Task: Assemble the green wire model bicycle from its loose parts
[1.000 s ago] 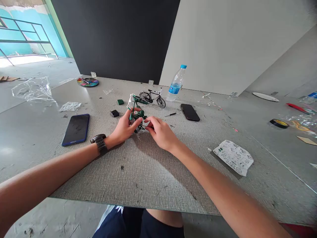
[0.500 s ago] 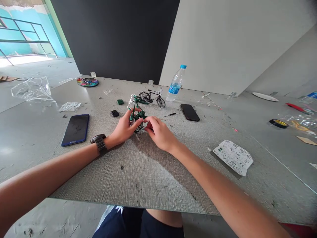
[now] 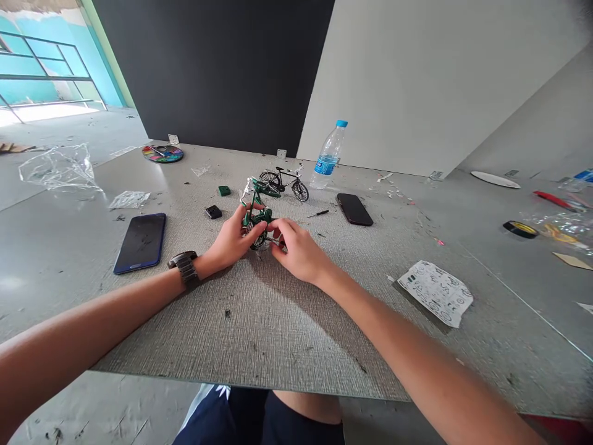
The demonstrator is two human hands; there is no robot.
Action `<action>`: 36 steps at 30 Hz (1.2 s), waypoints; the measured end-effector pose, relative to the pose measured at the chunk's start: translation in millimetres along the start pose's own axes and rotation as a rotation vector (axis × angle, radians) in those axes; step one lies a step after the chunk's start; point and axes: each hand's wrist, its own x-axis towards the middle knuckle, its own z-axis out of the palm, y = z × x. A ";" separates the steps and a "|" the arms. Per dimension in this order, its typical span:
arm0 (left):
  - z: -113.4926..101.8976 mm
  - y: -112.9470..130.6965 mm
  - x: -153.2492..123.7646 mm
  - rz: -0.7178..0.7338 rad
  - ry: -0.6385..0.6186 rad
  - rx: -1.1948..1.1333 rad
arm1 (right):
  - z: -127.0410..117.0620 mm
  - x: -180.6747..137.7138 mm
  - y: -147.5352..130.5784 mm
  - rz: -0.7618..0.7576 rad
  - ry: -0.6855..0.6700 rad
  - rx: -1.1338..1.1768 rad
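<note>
A small green model bicycle (image 3: 256, 213) stands tilted on the table between my two hands. My left hand (image 3: 233, 238) is closed around its frame, with the thumb across the lower part near a black wheel. On the other side, the fingers of my right hand (image 3: 296, 250) are pinched together close to that wheel. A thin metal rod (image 3: 272, 240) shows between the wheel and my right fingers; its far end is hidden in the hand. Just behind stands a black model bicycle (image 3: 287, 182) on its own wheels.
Around the hands lie a blue-edged phone (image 3: 139, 242), a black phone (image 3: 354, 209), a small black box (image 3: 214, 212), a green block (image 3: 224, 190), a small screwdriver (image 3: 318, 214) and a printed sheet (image 3: 436, 292). Farther back are a water bottle (image 3: 328, 157) and a paint palette (image 3: 163, 154).
My right fingers have shifted slightly at the wheel, and the thin rod shows more clearly. The left hand keeps its hold on the green model bicycle.
</note>
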 end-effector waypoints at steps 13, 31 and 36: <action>0.0 2.9 0.1 0.021 0.014 0.024 | 0.6 -0.3 -4.5 0.105 -0.024 0.085; 0.1 -5.8 3.3 -0.091 0.024 -0.070 | 3.0 -3.1 -5.1 -0.011 -0.044 -0.169; 0.5 -7.9 6.0 -0.130 0.093 -0.132 | 2.2 -1.4 0.6 -0.060 -0.046 -0.089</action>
